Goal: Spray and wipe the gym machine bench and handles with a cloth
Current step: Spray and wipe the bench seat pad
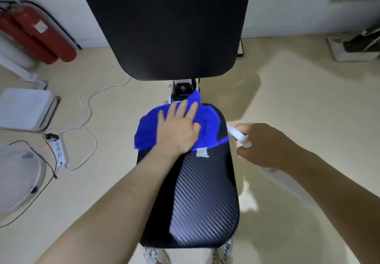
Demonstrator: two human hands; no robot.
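A black bench seat [202, 198] with a woven pattern lies straight below me, with the black backrest pad [164, 25] rising beyond it. A blue cloth [207, 117] is spread over the seat's far end. My left hand [177, 128] lies flat on the cloth with fingers spread, pressing it to the seat. To the right of the seat, my right hand [265, 144] is closed around a white spray bottle [239, 136], its nozzle pointing at the cloth's edge. The bottle's body is mostly hidden by the hand.
Two red fire extinguishers [39, 33] lean on the wall at upper left. A white box [26, 107], a power strip [61, 150] with loose cables and a white fan [16, 177] sit on the floor at left. A white base [353, 50] stands upper right. My shoes [152, 255] show below the seat.
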